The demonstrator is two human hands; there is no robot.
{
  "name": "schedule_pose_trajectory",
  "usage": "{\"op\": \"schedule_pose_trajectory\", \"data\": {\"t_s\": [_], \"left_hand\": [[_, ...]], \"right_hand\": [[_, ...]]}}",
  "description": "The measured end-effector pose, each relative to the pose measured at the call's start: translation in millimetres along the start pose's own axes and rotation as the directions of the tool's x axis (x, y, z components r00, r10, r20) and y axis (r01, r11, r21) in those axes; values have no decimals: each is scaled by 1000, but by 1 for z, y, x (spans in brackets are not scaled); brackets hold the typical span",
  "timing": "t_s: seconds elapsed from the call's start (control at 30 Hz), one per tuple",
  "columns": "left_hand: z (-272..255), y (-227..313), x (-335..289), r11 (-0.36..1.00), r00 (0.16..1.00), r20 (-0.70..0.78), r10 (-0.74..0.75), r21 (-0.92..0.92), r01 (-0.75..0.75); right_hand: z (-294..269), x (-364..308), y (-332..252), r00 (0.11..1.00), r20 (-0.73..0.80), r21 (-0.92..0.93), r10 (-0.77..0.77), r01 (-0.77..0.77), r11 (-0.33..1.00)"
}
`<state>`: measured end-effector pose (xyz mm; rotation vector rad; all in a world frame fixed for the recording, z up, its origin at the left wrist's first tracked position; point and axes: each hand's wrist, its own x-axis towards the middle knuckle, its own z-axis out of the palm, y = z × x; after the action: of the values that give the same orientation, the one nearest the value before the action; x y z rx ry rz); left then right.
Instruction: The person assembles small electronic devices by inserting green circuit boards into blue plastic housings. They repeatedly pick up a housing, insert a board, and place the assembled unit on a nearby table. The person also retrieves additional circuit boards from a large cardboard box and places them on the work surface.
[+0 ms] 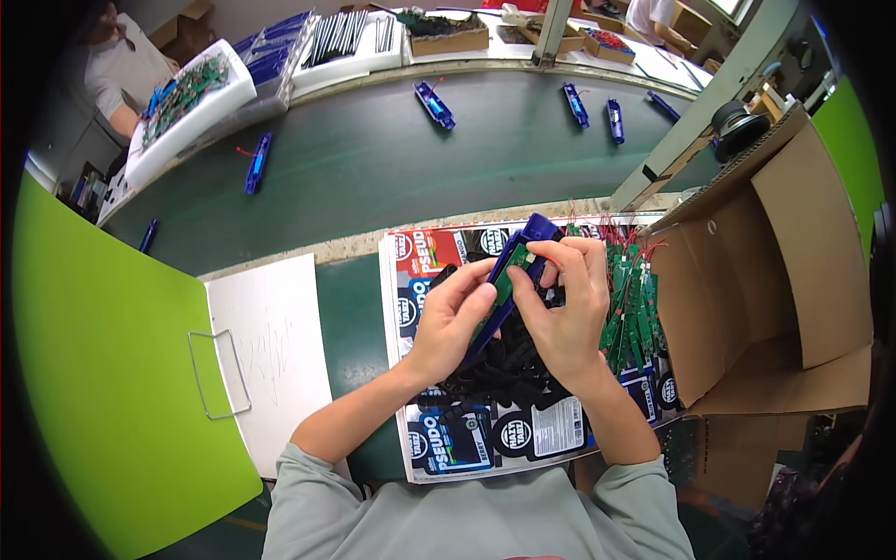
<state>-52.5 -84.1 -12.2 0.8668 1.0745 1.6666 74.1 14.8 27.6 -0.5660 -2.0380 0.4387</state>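
A long dark-blue plastic housing [537,227] is held tilted in front of me, with a narrow green circuit board [509,283] lying in its channel. My left hand [453,322] is closed round the housing's left side, thumb against the board. From the right, my right hand [571,313] pinches the board near its upper end, beside a small white connector and a red wire. Under both hands lies a heap of small black parts [509,378] on printed sheets [425,373]. Several green boards with red wires [633,308] are piled right of my right hand.
An open cardboard box [747,317] stands at the right. Beyond the work surface, a green belt [345,159] carries several blue housings [258,163]. A bright green panel [121,355] and a white sheet [271,364] are at left. People work across the belt.
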Motion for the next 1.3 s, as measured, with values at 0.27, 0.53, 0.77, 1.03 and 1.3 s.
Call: {"op": "schedule_pose_trajectory", "data": {"t_s": [0.27,0.53,0.77,1.03,1.3], "left_hand": [[4,-14,2,955,991,-29,128,275,-115],[-1,-16,-3,962,991,-4,133,241,-128],[-41,-14,21,940,987,114,117,309,-147],[-296,131,129,770,356,-918,174,-98,-630],[-358,166,134,550,269,-914,305,-61,-833]], "right_hand": [[1,6,-7,895,127,363,427,-442,820],[3,6,-1,842,324,491,432,-540,684],[-3,5,27,756,430,556,494,-653,514],[-28,-1,35,681,484,549,550,-726,415],[-31,8,46,638,520,531,568,-762,370]]}}
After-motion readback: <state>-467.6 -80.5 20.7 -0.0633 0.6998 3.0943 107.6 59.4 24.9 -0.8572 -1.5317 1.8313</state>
